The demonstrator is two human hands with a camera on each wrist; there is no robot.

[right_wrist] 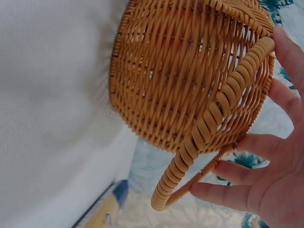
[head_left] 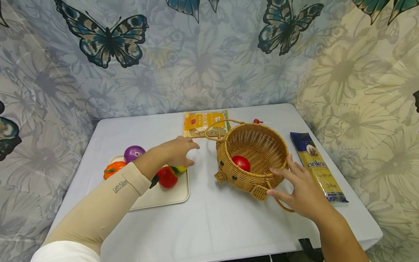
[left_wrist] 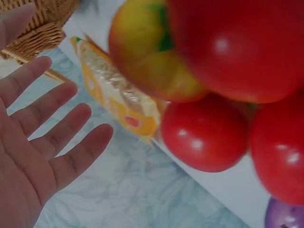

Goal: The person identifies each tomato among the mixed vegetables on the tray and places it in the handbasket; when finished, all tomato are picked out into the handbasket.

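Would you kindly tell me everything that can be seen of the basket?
The basket is round, open-topped and tan, woven from what looks like wicker. Looped handles stick out at opposite sides, and its front carries two dark eyes and woven projections. It sits on the white-covered table, opening upward, with a red round item inside. Fingers of the right hand touch its rim.

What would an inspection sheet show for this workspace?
Surface: white-covered table.
Job's things: wicker basket with round red item inside; beige tray bearing colourful produce.
Clutter: orange packet at back; blue-and-gold packet at right.
Grippers: left hand holding nothing, fingers spread; right hand touching basket rim.
Cables: thin pale strand below table's front edge, possibly a cable.
Surroundings: butterfly-and-flower backdrop.
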